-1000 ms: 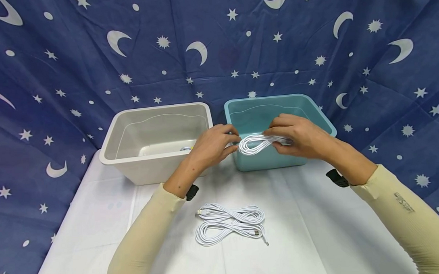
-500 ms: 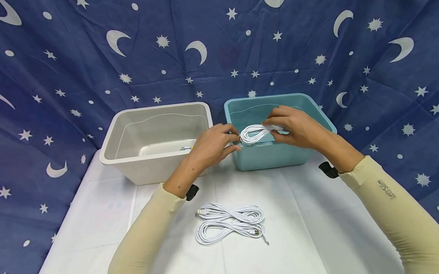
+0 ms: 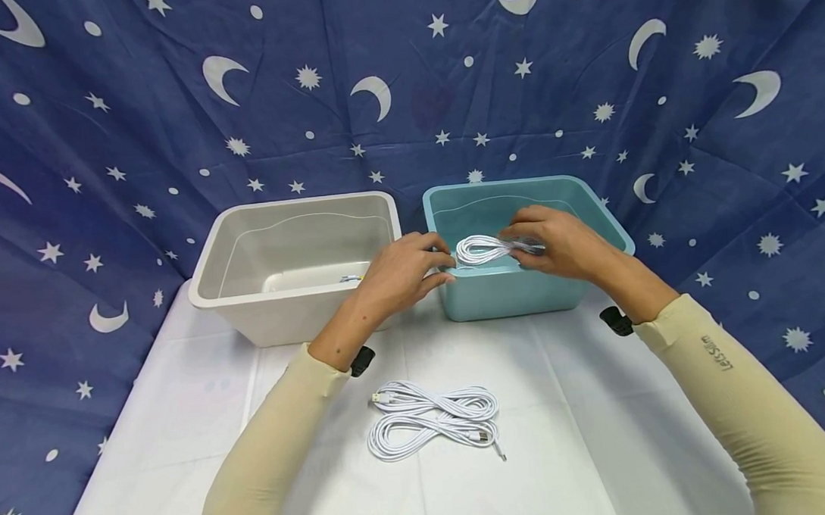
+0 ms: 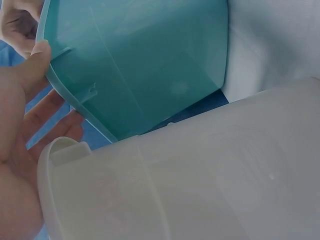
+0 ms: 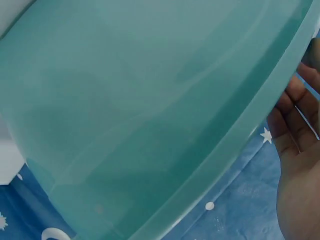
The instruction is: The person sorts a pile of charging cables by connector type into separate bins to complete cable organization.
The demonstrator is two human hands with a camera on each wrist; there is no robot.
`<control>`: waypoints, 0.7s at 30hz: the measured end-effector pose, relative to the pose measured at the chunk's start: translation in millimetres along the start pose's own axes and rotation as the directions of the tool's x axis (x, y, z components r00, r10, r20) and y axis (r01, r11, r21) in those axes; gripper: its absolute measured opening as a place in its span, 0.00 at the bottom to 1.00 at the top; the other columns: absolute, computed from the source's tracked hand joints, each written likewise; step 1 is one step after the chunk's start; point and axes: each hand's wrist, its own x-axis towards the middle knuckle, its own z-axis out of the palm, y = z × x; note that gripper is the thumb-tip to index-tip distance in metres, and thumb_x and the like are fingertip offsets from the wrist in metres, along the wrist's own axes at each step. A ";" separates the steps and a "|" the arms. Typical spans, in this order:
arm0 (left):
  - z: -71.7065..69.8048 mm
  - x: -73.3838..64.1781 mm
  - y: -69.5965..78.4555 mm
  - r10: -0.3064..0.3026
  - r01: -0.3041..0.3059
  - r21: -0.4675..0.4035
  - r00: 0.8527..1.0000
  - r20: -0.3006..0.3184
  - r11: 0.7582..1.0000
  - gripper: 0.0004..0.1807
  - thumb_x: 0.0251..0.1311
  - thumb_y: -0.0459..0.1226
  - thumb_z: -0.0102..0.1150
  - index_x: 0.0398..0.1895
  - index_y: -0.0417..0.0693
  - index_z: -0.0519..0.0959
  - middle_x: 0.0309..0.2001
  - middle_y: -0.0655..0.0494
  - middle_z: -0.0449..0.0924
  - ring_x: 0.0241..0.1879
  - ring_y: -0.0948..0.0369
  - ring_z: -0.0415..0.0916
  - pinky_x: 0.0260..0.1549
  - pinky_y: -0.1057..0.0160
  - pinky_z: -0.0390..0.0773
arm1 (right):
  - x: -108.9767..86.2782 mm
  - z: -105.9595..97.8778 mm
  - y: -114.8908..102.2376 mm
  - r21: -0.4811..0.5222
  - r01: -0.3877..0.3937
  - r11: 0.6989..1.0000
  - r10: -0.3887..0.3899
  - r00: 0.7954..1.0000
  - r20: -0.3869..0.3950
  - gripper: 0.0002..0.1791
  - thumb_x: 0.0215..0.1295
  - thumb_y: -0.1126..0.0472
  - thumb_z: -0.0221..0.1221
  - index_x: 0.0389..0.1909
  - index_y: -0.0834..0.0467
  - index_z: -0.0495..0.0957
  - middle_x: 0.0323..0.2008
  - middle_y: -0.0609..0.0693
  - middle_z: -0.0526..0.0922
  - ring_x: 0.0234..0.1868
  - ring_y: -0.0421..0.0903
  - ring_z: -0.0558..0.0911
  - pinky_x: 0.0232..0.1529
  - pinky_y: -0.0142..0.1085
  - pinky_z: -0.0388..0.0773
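My right hand [image 3: 555, 241] pinches a coiled white cable [image 3: 479, 249] between thumb and fingers. The coil overlaps the opening of the teal bin [image 3: 509, 296], just inside its near rim, with its loops toward the left. At that bin's near left corner is my left hand [image 3: 402, 269], thumb and fingers apart and beside the loops. The left wrist view has the left thumb [image 4: 41, 55] at the teal rim and the other fingers spread beyond it. In the right wrist view, the right fingers [image 5: 295, 112] appear behind the teal rim; the cable is hidden there.
To the left of the teal bin stands a light grey bin [image 3: 285, 315], with a small item [image 3: 350, 278] partly showing inside. Nearer me on the white tablecloth [image 3: 516, 481] lie coiled white cables [image 3: 445, 421] with USB plugs. A blue star-patterned cloth [image 3: 406, 76] hangs behind.
My right hand has carried the coiled cable forward from in front of the teal bin to over its opening, then slightly right. The left hand stays nearly still at the corner.
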 end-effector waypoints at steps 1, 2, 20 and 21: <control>0.1 -0.1 0.0 0.003 -0.003 -0.002 1.000 -0.002 1.000 0.15 0.64 0.51 0.64 0.50 0.60 0.87 0.52 0.65 0.77 0.48 0.63 0.73 0.43 0.65 0.74 | -0.5 -0.2 -0.2 0.002 -0.007 1.000 0.007 1.000 -0.003 0.17 0.57 0.63 0.71 0.49 0.57 0.85 0.42 0.49 0.81 0.38 0.43 0.78 0.36 0.38 0.77; 0.3 -0.1 -0.1 0.006 -0.005 0.000 1.000 -0.004 1.000 0.15 0.64 0.51 0.64 0.50 0.60 0.87 0.52 0.65 0.77 0.48 0.63 0.73 0.43 0.64 0.75 | -0.9 -0.4 -0.6 0.004 -0.012 1.000 0.012 1.000 -0.006 0.18 0.56 0.62 0.71 0.49 0.56 0.85 0.42 0.48 0.81 0.38 0.43 0.78 0.36 0.38 0.77; -0.4 -1.2 0.0 0.015 -0.015 -0.002 1.000 -0.019 1.000 0.14 0.64 0.50 0.64 0.49 0.59 0.87 0.51 0.65 0.77 0.46 0.63 0.72 0.40 0.65 0.75 | -7.0 3.9 -26.3 0.072 0.034 0.997 -0.029 0.998 -0.064 0.15 0.56 0.63 0.69 0.45 0.53 0.84 0.43 0.46 0.81 0.42 0.40 0.79 0.39 0.35 0.78; -0.3 -1.3 -0.1 0.015 -0.015 -0.004 1.000 -0.020 1.000 0.14 0.64 0.50 0.64 0.49 0.59 0.87 0.51 0.65 0.77 0.47 0.63 0.72 0.41 0.65 0.74 | -7.4 4.8 -28.1 0.077 0.042 0.996 -0.036 0.997 -0.073 0.15 0.56 0.64 0.69 0.45 0.53 0.84 0.42 0.46 0.82 0.41 0.40 0.79 0.38 0.35 0.77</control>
